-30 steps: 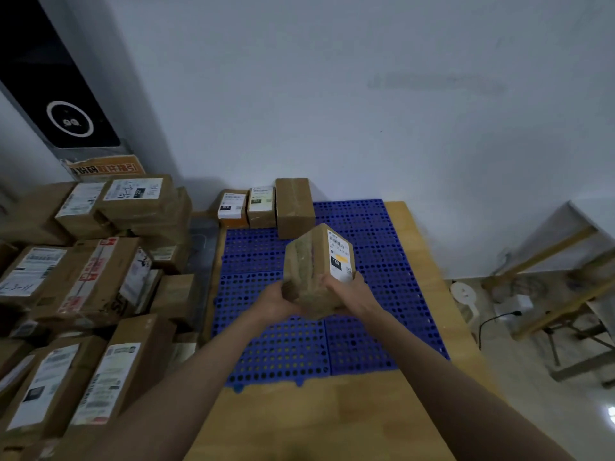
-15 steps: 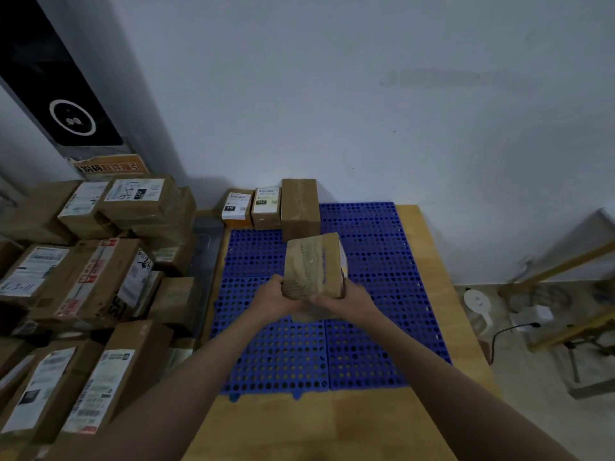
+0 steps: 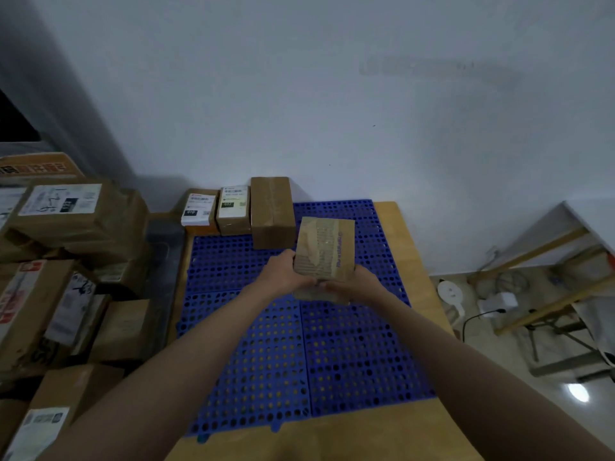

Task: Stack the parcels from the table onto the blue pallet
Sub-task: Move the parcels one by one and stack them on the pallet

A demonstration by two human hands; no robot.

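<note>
Both hands, left hand (image 3: 286,272) and right hand (image 3: 361,284), grip the parcel (image 3: 324,252), now turned label-away and carried farther over the pallet (image 3: 349,354) toward the back row (image 3: 239,211), so placement looks close.

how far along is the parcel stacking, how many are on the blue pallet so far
Early. Done: three parcels stand in a row at the blue pallet's far edge. In hand: the left hand and right hand hold a taped parcel above the pallet, beside that row. Left: a large pile of parcels at left.
</note>
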